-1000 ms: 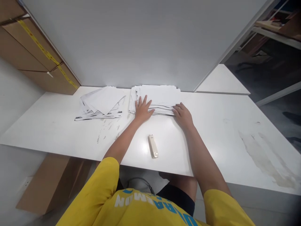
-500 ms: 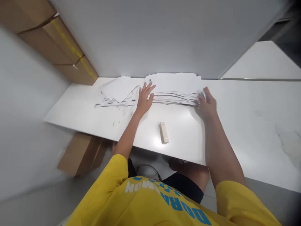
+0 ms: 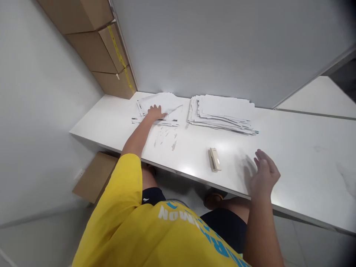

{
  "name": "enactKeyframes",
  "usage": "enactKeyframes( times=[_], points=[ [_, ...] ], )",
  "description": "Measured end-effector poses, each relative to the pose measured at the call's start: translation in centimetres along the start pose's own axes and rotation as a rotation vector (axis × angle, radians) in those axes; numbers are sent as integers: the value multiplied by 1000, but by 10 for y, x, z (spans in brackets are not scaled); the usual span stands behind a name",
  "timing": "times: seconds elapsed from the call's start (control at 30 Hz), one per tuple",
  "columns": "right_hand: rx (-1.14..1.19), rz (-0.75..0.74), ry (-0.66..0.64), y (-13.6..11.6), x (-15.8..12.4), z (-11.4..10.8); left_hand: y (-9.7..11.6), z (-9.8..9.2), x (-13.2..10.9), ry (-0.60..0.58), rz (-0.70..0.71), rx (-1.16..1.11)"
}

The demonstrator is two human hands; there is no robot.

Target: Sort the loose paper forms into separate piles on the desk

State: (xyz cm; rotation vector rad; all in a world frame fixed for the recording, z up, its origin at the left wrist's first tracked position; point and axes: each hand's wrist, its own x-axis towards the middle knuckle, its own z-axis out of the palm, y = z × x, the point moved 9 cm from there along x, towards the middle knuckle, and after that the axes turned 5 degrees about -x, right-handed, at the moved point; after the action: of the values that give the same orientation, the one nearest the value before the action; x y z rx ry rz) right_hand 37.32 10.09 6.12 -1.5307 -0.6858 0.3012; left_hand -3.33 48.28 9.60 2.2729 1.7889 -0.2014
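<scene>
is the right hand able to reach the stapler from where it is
Probably yes. The right hand hovers open just right of the stapler, and only bare table lies between them; nothing blocks the way.

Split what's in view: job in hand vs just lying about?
Job: loose paper pile under the left hand; neater paper stack beside it; stapler, nearest the open right hand (likely).
Lying about: stacked cardboard boxes by the wall; cardboard box under the table.

stacked cardboard boxes [image 3: 94,48], white partition [image 3: 222,44]
</scene>
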Motion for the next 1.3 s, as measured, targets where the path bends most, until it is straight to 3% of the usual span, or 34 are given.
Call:
enactKeyframes(
  times=[0.1,0.17,0.3,0.47,0.7,0.83,0.93,1.03,1.13,1.2,1.3],
  points=[
    [32,58,2,8,-2,-1,-12,6,4,-175,7,-10],
    [15,97,-12,15,4,2,-24,6,6,-200,-8,33],
    [-24,110,-13,23,9,6,-29,0,12,-100,63,123],
    [-39,121,13,28,8,3,-2,0,23,-59,179,145],
    [-226,164,-8,22,8,4,19,-17,49,142,16,107],
    [-238,125,-27,16,10,6,18,-24,48,261,-27,77],
    [-203,121,-13,15,11,5,19,-34,38,280,-14,84],
    [-152,155,-10,16,11,5,16,-52,9,277,14,106],
    [-108,166,-22,14,11,6,17,-57,-55,324,111,112],
    [-89,149,-33,13,12,6,24,-35,-116,315,212,103],
    [-58,98,-68,13,15,7,37,27,-212,218,264,86]
  ],
)
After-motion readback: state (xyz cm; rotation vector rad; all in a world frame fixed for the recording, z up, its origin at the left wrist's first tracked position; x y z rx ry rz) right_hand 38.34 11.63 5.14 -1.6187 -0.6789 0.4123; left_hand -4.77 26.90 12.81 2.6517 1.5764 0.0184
